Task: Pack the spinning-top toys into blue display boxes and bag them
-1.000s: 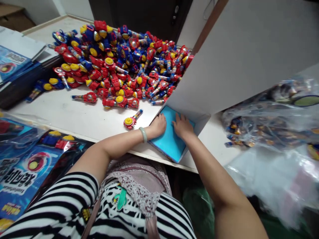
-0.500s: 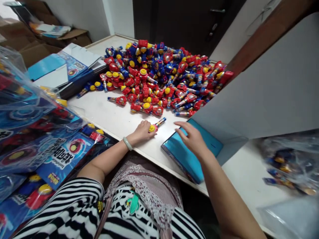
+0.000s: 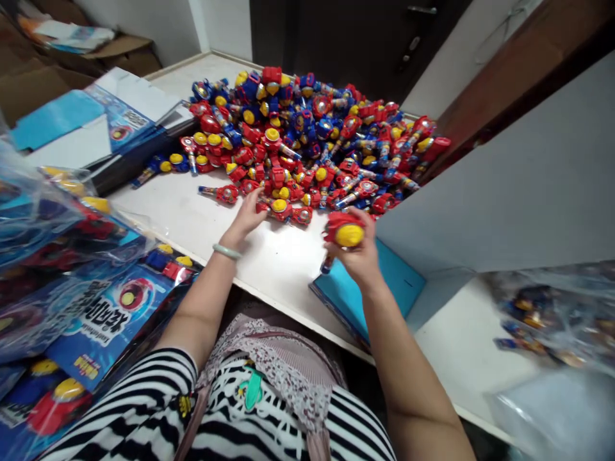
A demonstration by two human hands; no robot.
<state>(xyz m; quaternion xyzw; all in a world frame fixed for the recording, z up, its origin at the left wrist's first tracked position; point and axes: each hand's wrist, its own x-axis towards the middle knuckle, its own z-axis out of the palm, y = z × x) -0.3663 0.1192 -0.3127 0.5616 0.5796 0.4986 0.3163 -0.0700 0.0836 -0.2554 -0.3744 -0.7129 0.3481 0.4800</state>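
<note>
My right hand (image 3: 358, 253) is closed around a red toy with a yellow dome (image 3: 350, 235), lifted above the near part of the table. A short printed tube (image 3: 327, 264) sticks out below that toy. At the front of the pile, my left hand (image 3: 247, 218) reaches out with thumb and fingers apart. Its fingertips are right beside a red toy with a yellow top (image 3: 279, 206); whether they touch it I cannot tell. Behind both hands lies a large heap of red and blue toys (image 3: 307, 131), many with yellow tops or printed tubes.
A bright blue box (image 3: 394, 275) lies by my right forearm, beside a grey-white panel (image 3: 519, 186). To the left are printed cards (image 3: 122, 125) and plastic-bagged toys on blue cards (image 3: 113, 320). More bagged toys (image 3: 538, 314) lie at the right on the white table (image 3: 288, 282).
The red toy that lay under my left hand is now raised in my right hand, which has closed. My left hand has moved forward to the pile and opened.
</note>
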